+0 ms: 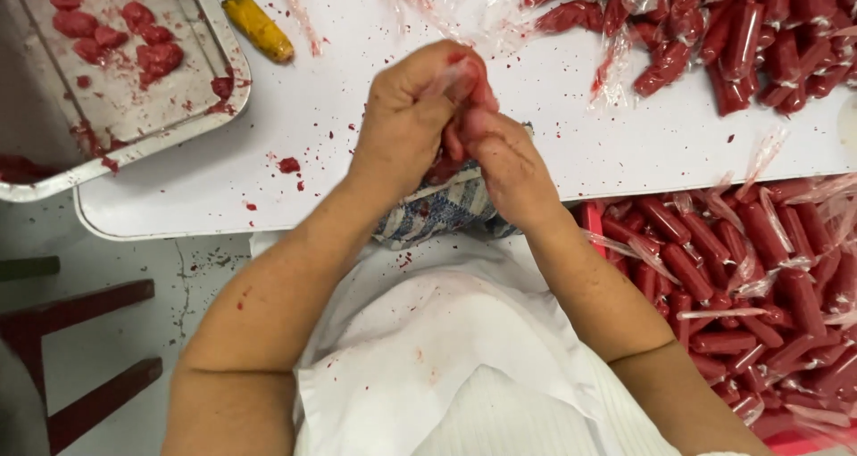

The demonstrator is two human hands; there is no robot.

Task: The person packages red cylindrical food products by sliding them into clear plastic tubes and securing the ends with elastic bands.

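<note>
My left hand (406,117) and my right hand (500,161) are pressed together over the white table's near edge. Both close around one small red piece in clear plastic wrap (464,72), which shows only at the fingertips. Under the hands lies a blue-and-white patterned cloth (442,213). Red smears mark both hands and forearms.
A metal tray (178,126) with red lumps sits at the far left. A yellow-orange piece (257,28) lies beside it. Wrapped red rolls (759,37) are piled at the table's far right, and several more fill a red crate (759,295) at the lower right. A red stool (80,349) stands at lower left.
</note>
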